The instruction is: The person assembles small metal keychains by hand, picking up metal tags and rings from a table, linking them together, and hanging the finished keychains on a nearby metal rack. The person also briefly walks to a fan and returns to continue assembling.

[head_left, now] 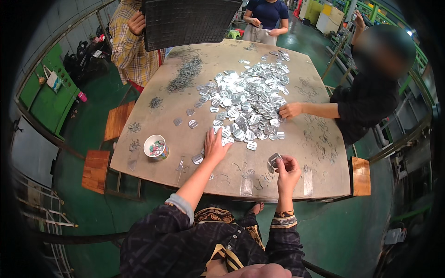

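Observation:
A large heap of silvery slotted metal buckles [252,92] is spread over the middle of the brown table. My left hand [216,147] lies on the heap's near left edge, fingers stretched out over a few buckles. Just right of the heap's near end, my right hand [288,170] pinches a metal buckle [273,160] between thumb and fingers, raised over the tabletop. A loose buckle [198,159] rests beside my left wrist. Thin wire-like scraps [248,171] are scattered on the table between my hands.
A paper cup [156,147] with small colourful bits stands at left. Dark wire scraps [185,74] pile up at the far left. A co-worker's hand [291,110] reaches the heap from the right. Another person holds a black crate [190,23]. Wooden stools [96,171] flank the table.

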`<action>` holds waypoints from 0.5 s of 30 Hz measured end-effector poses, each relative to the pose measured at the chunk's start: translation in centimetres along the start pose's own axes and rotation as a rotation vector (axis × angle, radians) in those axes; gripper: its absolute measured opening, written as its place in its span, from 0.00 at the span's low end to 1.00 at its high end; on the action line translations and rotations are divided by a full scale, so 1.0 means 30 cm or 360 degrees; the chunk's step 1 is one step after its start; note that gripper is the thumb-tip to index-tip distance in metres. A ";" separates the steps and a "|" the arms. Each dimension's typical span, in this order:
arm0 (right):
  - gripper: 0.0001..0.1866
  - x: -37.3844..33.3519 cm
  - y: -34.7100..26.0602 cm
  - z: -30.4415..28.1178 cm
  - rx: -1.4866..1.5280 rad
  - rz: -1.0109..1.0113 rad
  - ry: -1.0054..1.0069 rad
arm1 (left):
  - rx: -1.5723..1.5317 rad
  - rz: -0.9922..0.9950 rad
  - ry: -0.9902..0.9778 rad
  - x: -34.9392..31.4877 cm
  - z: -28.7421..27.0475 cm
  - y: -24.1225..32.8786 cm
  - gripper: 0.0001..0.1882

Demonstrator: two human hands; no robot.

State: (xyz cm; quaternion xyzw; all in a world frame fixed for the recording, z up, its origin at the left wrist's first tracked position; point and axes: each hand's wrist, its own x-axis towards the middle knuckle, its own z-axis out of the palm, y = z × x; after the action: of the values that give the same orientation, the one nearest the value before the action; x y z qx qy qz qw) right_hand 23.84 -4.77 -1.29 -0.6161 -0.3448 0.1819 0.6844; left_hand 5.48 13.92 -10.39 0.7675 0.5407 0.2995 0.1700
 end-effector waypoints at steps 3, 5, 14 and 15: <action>0.05 -0.012 -0.030 -0.025 0.0018 0.0014 0.0050 | 0.0256 0.0123 -0.0368 0.009 0.007 0.052 0.32; 0.05 -0.022 -0.039 -0.042 0.0034 0.0017 0.0065 | 0.0027 0.0296 -0.0435 0.005 0.035 0.035 0.27; 0.04 -0.061 -0.054 -0.099 -0.0013 0.0031 0.0050 | -0.0055 0.0943 -0.0472 -0.096 -0.100 0.083 0.09; 0.04 -0.061 -0.055 -0.100 -0.0010 0.0025 0.0053 | 0.0008 0.0999 -0.0579 -0.112 -0.103 0.083 0.08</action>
State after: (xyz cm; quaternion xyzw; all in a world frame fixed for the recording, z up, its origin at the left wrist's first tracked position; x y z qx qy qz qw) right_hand 24.36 -8.44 -0.16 -0.6239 -0.3292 0.1759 0.6866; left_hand 4.52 9.71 -7.50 0.9373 0.2403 0.1943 0.1615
